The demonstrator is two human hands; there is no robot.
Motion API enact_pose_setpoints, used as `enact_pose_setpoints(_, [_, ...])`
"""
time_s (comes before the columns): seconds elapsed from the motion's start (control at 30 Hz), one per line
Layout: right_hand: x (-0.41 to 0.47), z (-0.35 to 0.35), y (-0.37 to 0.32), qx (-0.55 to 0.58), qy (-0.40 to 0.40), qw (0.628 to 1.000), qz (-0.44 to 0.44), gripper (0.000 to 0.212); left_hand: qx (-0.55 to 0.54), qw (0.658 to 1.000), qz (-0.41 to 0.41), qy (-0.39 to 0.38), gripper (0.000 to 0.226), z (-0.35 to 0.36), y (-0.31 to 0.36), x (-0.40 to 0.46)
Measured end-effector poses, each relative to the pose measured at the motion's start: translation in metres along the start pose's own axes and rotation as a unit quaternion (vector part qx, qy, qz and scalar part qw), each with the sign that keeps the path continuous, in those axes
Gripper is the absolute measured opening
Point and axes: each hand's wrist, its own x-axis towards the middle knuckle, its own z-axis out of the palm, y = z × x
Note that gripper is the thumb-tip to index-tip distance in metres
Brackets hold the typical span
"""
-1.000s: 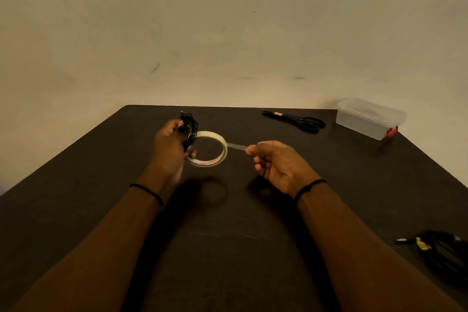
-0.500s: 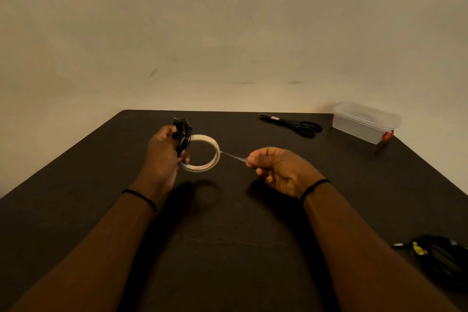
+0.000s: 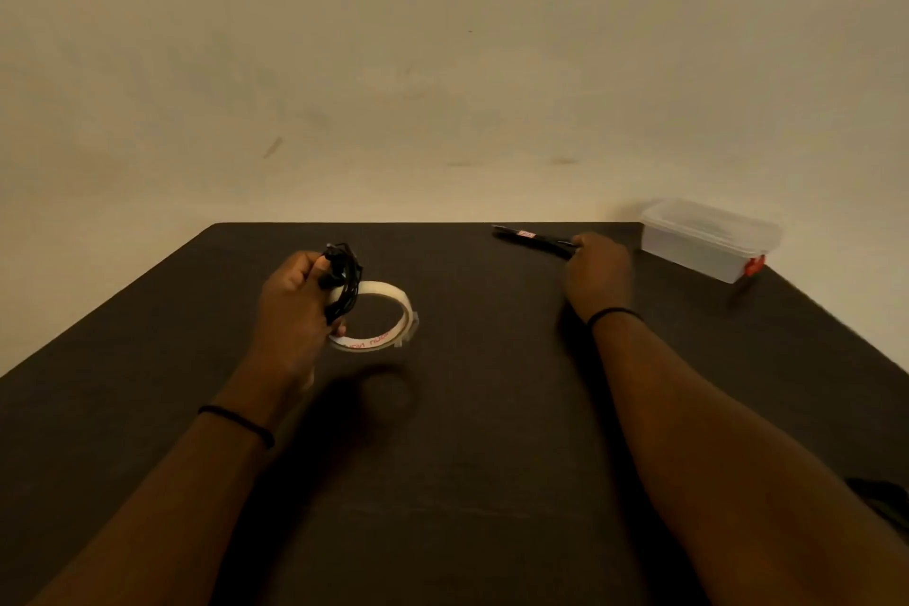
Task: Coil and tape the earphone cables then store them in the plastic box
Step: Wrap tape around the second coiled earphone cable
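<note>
Earphone cable [image 3: 343, 282], black, coiled, gripped in left hand [image 3: 293, 310] raised above the worktop [image 3: 467, 408]. Same hand holds the tape roll [image 3: 376, 323] against the coil; a short loose tab sticks out at the roll's right edge. Right hand [image 3: 597, 278] reaches far right and lies over the handles of the black scissors [image 3: 533, 239]; whether the fingers curl round them cannot be told. Lidded plastic box [image 3: 708, 239] at far right corner, just beyond the scissors.
</note>
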Motion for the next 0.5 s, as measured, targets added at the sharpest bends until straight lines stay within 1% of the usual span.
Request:
enact_pose_setpoints(0.1, [0.024, 0.008, 0.009, -0.099, -0.029, 0.995, -0.008, 0.027, -0.035, 0.999, -0.005, -0.001, 0.027, -0.004, -0.002, 0.004])
enact_pose_setpoints(0.17, [0.030, 0.011, 0.011, -0.142, -0.045, 0.989, 0.009, 0.031, -0.083, 0.996, -0.024, -0.006, 0.031, -0.005, -0.004, 0.006])
enact_pose_setpoints(0.27, [0.033, 0.012, 0.011, -0.195, -0.034, 0.980, 0.016, 0.033, -0.154, 0.986, -0.059, -0.018, 0.033, -0.009, -0.007, 0.010])
enact_pose_setpoints(0.33, [0.028, 0.010, 0.008, -0.208, -0.042, 0.977, 0.018, 0.035, -0.184, 0.980, -0.075, -0.016, 0.034, -0.011, -0.008, 0.013])
enact_pose_setpoints(0.4, [0.018, 0.001, 0.003, -0.195, -0.066, 0.978, 0.020, 0.041, -0.180, 0.981, -0.077, 0.002, 0.033, -0.011, -0.008, 0.015])
enact_pose_setpoints(0.43, [0.011, -0.006, 0.000, -0.187, -0.080, 0.979, 0.016, 0.041, -0.170, 0.982, -0.075, 0.012, 0.033, -0.011, -0.009, 0.014])
enact_pose_setpoints(0.5, [-0.008, -0.019, -0.008, -0.187, -0.102, 0.977, 0.009, 0.033, -0.152, 0.985, -0.070, 0.030, 0.032, -0.010, -0.009, 0.014])
